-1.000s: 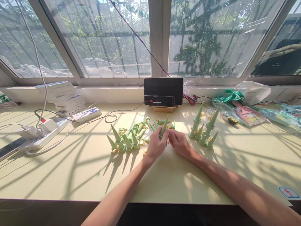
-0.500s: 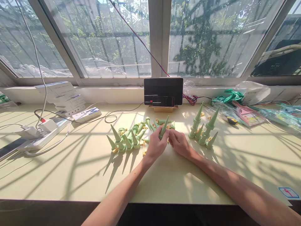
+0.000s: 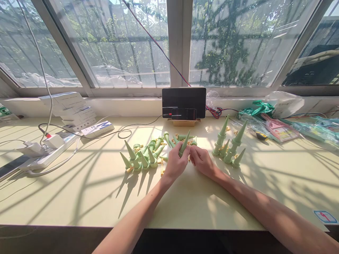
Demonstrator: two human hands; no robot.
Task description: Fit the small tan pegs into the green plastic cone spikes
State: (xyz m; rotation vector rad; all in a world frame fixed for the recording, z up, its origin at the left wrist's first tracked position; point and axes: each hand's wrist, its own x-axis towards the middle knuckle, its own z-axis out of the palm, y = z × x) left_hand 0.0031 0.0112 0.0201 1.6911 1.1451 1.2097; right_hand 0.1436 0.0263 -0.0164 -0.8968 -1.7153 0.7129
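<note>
My left hand (image 3: 176, 163) is closed around a green plastic plant watering spike (image 3: 185, 141), its tip pointing up. Right beside it, my right hand (image 3: 201, 159) is closed with the fingers curled in; whatever they pinch is hidden. Beyond both hands lie more loose green spikes (image 3: 186, 136), partly covered by the hands. To the left stand several upright green spikes (image 3: 144, 161) among small yellow pieces, with one yellow valve piece (image 3: 162, 167) near my left wrist. On the right is a group of green spikes (image 3: 231, 151), some stacked on one another.
A black tablet (image 3: 184, 98) with a phone (image 3: 183, 114) before it stands at the window. At left are a power strip (image 3: 50, 151), cables and white boxes (image 3: 70, 107). Plastic bags (image 3: 284, 104) and a yellow-black tape measure (image 3: 261, 135) lie at right.
</note>
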